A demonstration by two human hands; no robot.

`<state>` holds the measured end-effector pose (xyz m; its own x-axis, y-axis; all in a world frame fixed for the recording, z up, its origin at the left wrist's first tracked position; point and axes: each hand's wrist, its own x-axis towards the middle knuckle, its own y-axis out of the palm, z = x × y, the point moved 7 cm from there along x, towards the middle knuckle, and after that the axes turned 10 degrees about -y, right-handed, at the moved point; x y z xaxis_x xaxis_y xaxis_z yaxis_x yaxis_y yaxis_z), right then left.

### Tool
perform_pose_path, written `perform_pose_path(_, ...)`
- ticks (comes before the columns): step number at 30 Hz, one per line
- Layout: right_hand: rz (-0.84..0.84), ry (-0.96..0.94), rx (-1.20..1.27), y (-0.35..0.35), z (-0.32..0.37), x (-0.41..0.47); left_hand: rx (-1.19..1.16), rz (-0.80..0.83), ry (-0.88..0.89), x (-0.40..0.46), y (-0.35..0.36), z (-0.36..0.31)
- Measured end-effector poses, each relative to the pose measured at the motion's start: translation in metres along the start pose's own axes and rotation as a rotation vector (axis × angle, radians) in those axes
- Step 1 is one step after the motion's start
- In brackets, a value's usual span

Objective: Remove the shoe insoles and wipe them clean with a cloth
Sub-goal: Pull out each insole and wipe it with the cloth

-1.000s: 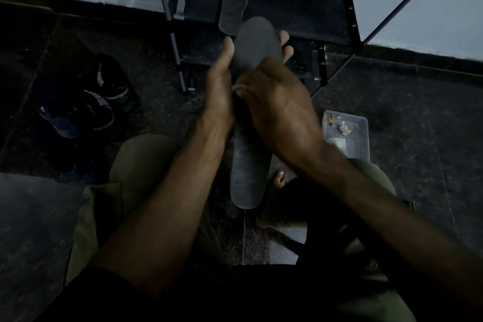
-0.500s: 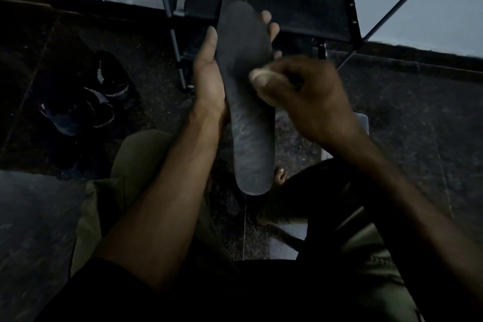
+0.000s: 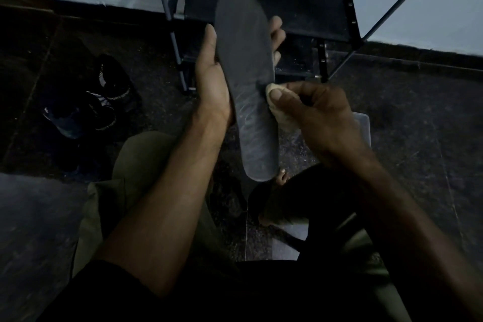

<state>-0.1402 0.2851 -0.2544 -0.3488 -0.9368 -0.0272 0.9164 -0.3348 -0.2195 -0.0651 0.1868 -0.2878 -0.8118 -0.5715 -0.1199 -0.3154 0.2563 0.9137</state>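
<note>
A long dark grey insole (image 3: 248, 81) stands nearly upright in the middle of the head view, toe end up. My left hand (image 3: 211, 81) grips it from the left, thumb on the left edge and fingertips showing past the right edge. My right hand (image 3: 318, 112) pinches a small pale cloth (image 3: 278, 110) against the insole's right edge at mid-length. Faint wet streaks show on the lower half of the insole.
A black metal shoe rack (image 3: 287, 8) stands behind the insole against a pale wall. A pair of dark sneakers (image 3: 99, 102) lies on the dark floor at left. A clear plastic container (image 3: 362, 125) sits partly hidden behind my right hand. My knees and a bare foot (image 3: 282, 178) are below.
My right hand has slid off the insole's face to its right edge, exposing the cloth. The insole has risen and tilted more upright in my left hand.
</note>
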Motion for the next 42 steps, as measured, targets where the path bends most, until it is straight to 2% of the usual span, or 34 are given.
perform_pose_path(3,-0.068,-0.016,0.018,-0.004,0.004,0.006,0.002,0.035,-0.069,0.001,0.01,0.013)
perform_pose_path(7,-0.055,-0.066,-0.085,-0.006,0.01,0.012,-0.022,0.016,-0.062,0.001,0.005,0.011)
perform_pose_path(12,-0.093,-0.371,-0.534,-0.011,0.036,0.029,-0.08,-0.042,-0.031,-0.003,0.008,0.006)
perform_pose_path(14,-0.092,-0.509,-0.684,-0.009,0.048,0.044,-0.032,-0.157,0.018,-0.004,-0.003,0.002)
perform_pose_path(16,-0.07,-0.592,-0.859,-0.005,0.055,0.061,0.034,-0.24,0.052,-0.004,-0.012,-0.002)
perform_pose_path(18,-0.057,-0.621,-0.972,0.0,0.055,0.072,0.04,-0.234,0.04,-0.003,-0.012,-0.001)
perform_pose_path(27,0.057,-0.632,-0.95,0.029,0.035,0.02,-0.056,-0.086,-0.043,-0.003,-0.003,0.006)
perform_pose_path(29,0.025,-0.636,-0.959,0.021,0.041,0.029,-0.087,-0.062,-0.059,-0.002,-0.001,0.008)
perform_pose_path(34,-0.075,-0.63,-1.055,0.004,0.054,0.069,0.017,-0.149,0.011,-0.001,-0.008,0.004)
perform_pose_path(36,-0.026,-0.635,-1.062,0.012,0.048,0.064,-0.035,-0.154,0.004,-0.002,-0.008,0.004)
perform_pose_path(38,0.045,-0.658,-1.047,0.027,0.041,0.041,-0.085,-0.092,-0.016,-0.003,-0.005,0.005)
perform_pose_path(42,0.129,-0.662,-0.964,0.039,0.036,0.01,-0.05,-0.063,-0.048,-0.005,-0.002,0.005)
